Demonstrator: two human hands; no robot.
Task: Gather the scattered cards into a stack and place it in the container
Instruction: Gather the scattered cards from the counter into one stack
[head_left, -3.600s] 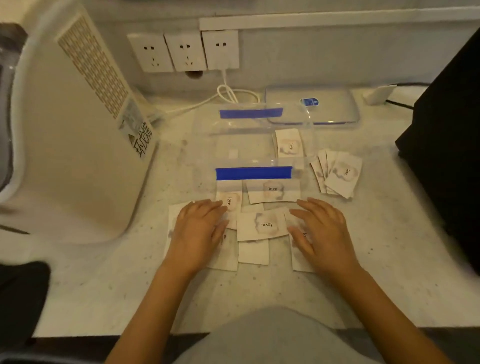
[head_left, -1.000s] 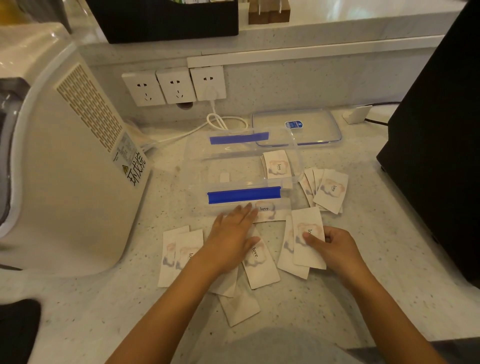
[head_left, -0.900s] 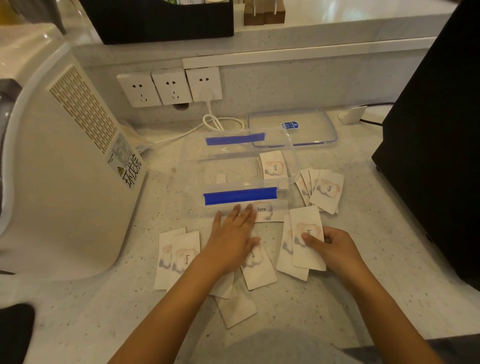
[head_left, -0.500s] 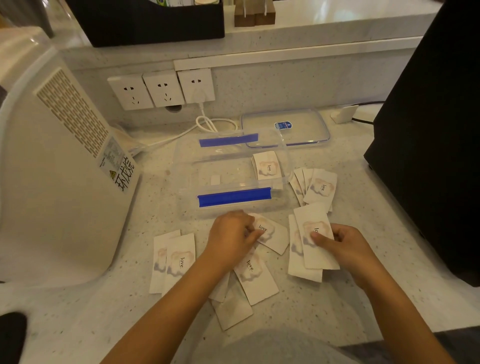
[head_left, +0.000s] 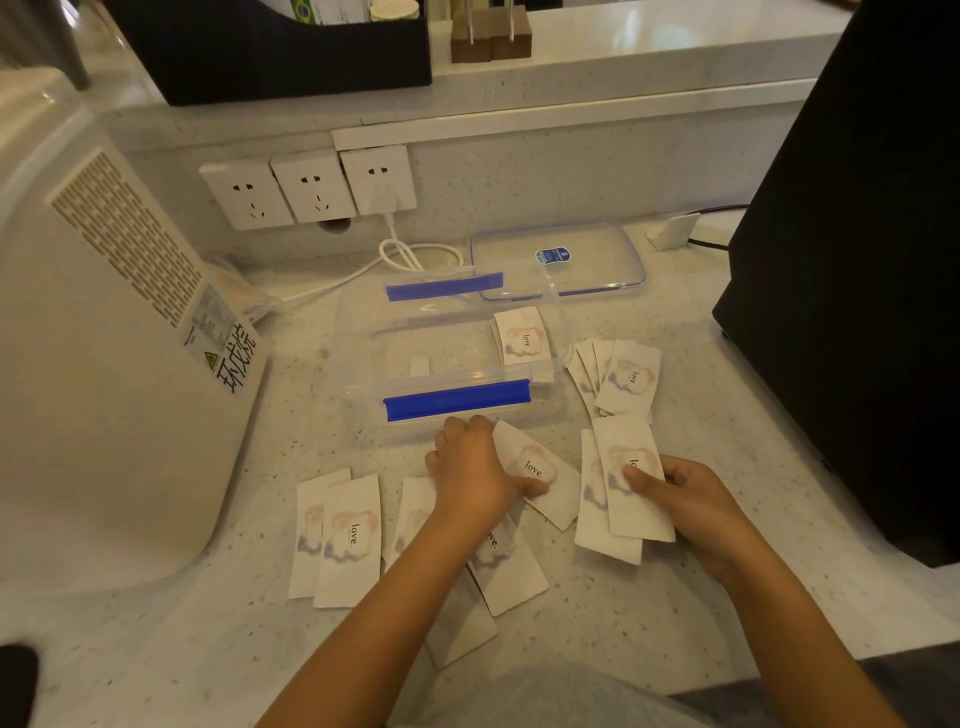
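White "love." cards lie scattered on the counter in front of a clear container with blue strips; one card lies inside it. My left hand grips a tilted card just below the container's front wall. My right hand pinches two overlapping cards, thumb on top. Two cards lie at the left, more lie under my left forearm, and a fanned group sits right of the container.
The clear lid lies behind the container. A large white appliance stands at the left, a black box at the right. Wall sockets and a white cable are at the back.
My left hand has closed on one card and pulled it from the container's front toward the right hand's cards. The right hand keeps its two cards, shifted slightly.
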